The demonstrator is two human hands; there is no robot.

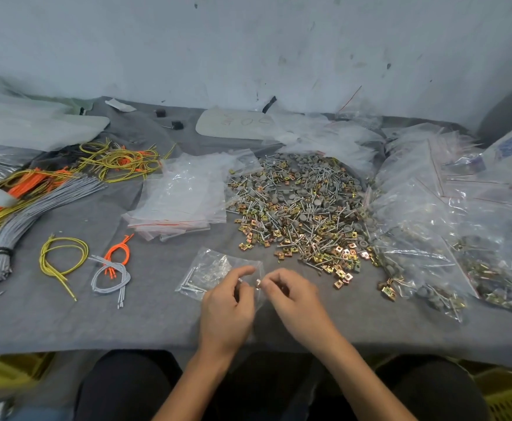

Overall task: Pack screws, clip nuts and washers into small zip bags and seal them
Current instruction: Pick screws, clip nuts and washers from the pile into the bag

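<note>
A small clear zip bag (209, 273) with screws inside lies on the grey cloth near the table's front. My left hand (228, 308) and my right hand (292, 296) both pinch its near edge between thumb and fingers, close together. A large loose heap of screws, brass clip nuts and grey washers (300, 208) is spread behind my right hand. A stack of empty zip bags (181, 199) with red seal lines sits to the left of the heap.
Filled bags (449, 226) are piled along the right. Bundles of grey, orange and yellow cords (36, 202) lie on the left, with loose cord loops (108, 271) nearer me. A wall rises behind the table. Yellow crates (509, 399) stand below the front edge.
</note>
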